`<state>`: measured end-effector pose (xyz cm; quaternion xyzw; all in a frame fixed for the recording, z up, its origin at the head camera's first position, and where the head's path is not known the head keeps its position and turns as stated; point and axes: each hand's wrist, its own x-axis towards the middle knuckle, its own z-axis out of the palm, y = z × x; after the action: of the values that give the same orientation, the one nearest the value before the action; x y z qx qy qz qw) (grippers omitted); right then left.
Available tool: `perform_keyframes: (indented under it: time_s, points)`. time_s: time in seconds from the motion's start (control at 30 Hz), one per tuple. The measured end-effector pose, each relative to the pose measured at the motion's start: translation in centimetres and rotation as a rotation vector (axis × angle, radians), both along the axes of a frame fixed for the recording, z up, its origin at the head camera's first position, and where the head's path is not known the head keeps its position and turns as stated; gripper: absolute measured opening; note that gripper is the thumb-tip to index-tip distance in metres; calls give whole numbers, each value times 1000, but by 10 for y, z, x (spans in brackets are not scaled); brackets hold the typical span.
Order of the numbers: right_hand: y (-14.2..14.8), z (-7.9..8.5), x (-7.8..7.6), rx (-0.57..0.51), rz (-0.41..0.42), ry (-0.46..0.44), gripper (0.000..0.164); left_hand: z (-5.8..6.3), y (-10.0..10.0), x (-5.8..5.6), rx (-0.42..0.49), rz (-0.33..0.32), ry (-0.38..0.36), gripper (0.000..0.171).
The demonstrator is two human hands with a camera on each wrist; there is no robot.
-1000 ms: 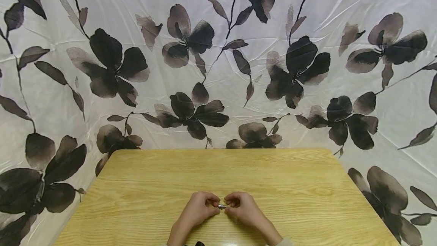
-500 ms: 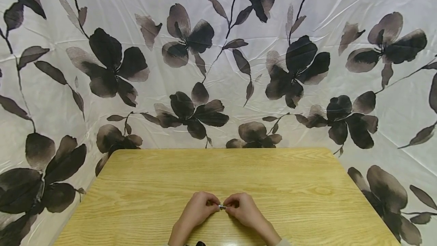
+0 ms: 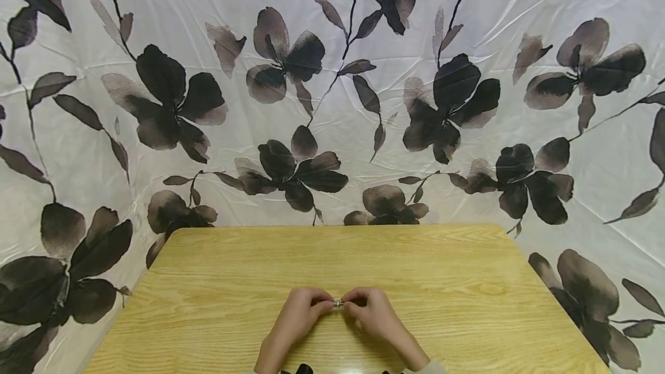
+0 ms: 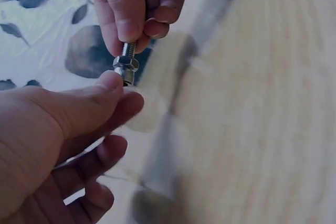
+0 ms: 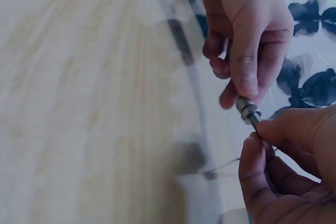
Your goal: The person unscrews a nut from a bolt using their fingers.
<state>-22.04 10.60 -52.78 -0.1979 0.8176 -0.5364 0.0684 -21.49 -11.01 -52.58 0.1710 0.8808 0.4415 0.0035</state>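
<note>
A small metal bolt (image 3: 337,303) bridges the two hands, near the middle of the table's front half in the head view. In the left wrist view the bolt (image 4: 126,62) shows a threaded shank, a hex nut and a round collar below the nut. My left hand (image 3: 301,311) pinches the collar end between thumb and index finger, its other fingers loosely bent. Thumb and fingers of my right hand (image 3: 375,311) pinch the threaded end from the other side. The right wrist view shows the nut part of the bolt (image 5: 249,112) exposed between both sets of fingertips; both ends are covered.
The wood-grain table (image 3: 332,258) reaches back to a white cloth (image 3: 374,131) printed with dark flowers, which hangs behind it and at both sides. A small black object (image 3: 304,369) shows at the bottom edge beside the left forearm.
Both hands, with the bolt between them, have moved slightly farther from the body. The right fingers shifted on the threaded end and closed in, while the left kept its pinch.
</note>
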Motion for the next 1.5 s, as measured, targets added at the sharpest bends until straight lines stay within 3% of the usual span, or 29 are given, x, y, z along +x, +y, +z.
perform_keyframes:
  time_s: [0.13,0.37,0.6,0.8,0.97,1.23,1.5]
  points:
    - [-1,9,-5,-33,-5,58,10,10,-3,-2,63,14,25,9]
    - [-3,35,-8,-99,-29,114,12,29,-2,-7,92,70,104,12]
    - [-5,63,-5,-165,-65,135,13,55,0,-4,217,106,95,16]
    - [-4,85,0,-202,-63,189,14,74,3,0,298,121,183,13]
    - [-1,94,4,-213,-53,189,15,80,11,7,331,140,279,11]
    - [2,101,6,-237,-66,176,14,86,17,12,329,144,351,12]
    - [-1,101,6,-250,-72,153,15,88,15,15,336,137,358,11]
